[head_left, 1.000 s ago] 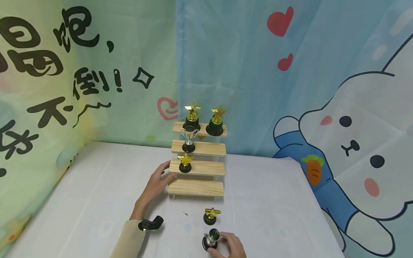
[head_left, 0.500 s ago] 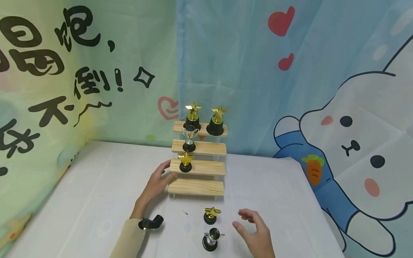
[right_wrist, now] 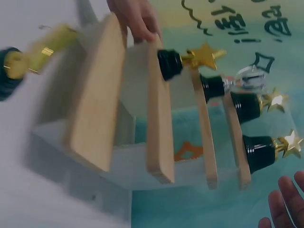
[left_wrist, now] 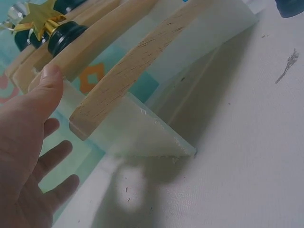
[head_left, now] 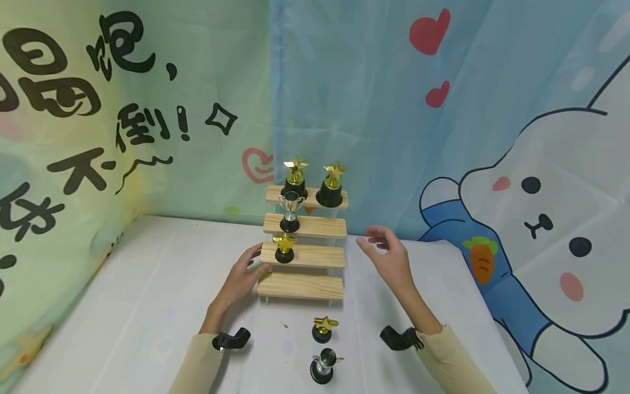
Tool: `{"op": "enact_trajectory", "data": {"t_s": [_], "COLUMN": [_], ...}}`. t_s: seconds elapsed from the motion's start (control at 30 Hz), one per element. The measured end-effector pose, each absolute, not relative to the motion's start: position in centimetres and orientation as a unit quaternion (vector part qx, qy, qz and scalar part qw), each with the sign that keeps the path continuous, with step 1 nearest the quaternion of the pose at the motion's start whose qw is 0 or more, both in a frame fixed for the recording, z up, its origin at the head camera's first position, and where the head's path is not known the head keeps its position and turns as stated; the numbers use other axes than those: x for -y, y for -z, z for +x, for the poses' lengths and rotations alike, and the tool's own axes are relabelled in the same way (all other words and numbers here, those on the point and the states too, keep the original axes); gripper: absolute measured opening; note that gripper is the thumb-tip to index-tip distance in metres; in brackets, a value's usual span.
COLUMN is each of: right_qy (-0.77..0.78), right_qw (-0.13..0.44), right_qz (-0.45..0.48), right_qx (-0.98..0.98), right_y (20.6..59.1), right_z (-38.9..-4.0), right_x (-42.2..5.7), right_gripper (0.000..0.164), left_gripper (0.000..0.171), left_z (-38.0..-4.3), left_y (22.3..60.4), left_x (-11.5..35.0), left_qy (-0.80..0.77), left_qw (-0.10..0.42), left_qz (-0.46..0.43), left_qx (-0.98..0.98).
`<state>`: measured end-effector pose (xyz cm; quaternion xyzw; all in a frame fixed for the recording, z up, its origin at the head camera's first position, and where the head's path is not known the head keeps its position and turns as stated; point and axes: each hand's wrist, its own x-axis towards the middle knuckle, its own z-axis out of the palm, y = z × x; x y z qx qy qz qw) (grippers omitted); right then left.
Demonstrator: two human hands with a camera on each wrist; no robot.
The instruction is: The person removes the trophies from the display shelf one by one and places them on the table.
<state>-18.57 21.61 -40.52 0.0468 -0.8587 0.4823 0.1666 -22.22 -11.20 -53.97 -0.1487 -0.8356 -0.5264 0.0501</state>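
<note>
In the head view, a four-tier wooden display stand (head_left: 301,285) stands near the backdrop. My left hand (head_left: 241,279) holds its left end, thumb against a board end in the left wrist view. My right hand (head_left: 391,260) hovers right of the stand with loosely bent fingers, holding nothing. On the top tier stand two gold star trophies (head_left: 332,183). A silver cup trophy (head_left: 290,210) stands on the tier below, and a small star trophy (head_left: 284,248) on the one under that. Another star trophy (head_left: 323,328) and another silver cup trophy (head_left: 322,365) stand on the table before the stand.
A white cloth covers the table (head_left: 167,290). Behind it hangs a printed backdrop (head_left: 364,109) with a rabbit, hearts and lettering. Each wrist wears a black strap device; the right wrist device (head_left: 400,338) is above the table's right side.
My right hand has let go of the silver cup trophy at the front, then moved right and forward beside the stand. My left hand has stayed at the stand's left end.
</note>
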Motion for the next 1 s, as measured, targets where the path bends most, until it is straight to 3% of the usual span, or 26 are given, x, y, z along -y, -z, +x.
{"op": "enact_trajectory", "data": {"t_s": [0.23, 0.5, 1.0], "right_qy": [-0.478, -0.457, -0.432], "right_qw": [0.158, 0.153, 0.153], "right_qz": [0.063, 0.045, 0.058], "right_qx": [0.861, 0.875, 0.887], "right_y": [38.9, 37.3, 37.3], "right_z": [-24.8, -29.2, -31.9], "right_x": [-19.6, -17.5, -16.3], "right_gripper": [0.053, 0.065, 0.041], "left_gripper": [0.062, 0.061, 0.060], "left_z": [-22.1, -22.3, -22.4], "left_y": [54.2, 54.4, 54.2], "left_x": [11.1, 11.0, 11.2], "left_qy": [0.531, 0.530, 0.525], "left_qw": [0.048, 0.048, 0.065], "left_qz": [-0.148, -0.145, -0.151], "left_qx": [0.833, 0.834, 0.835]}}
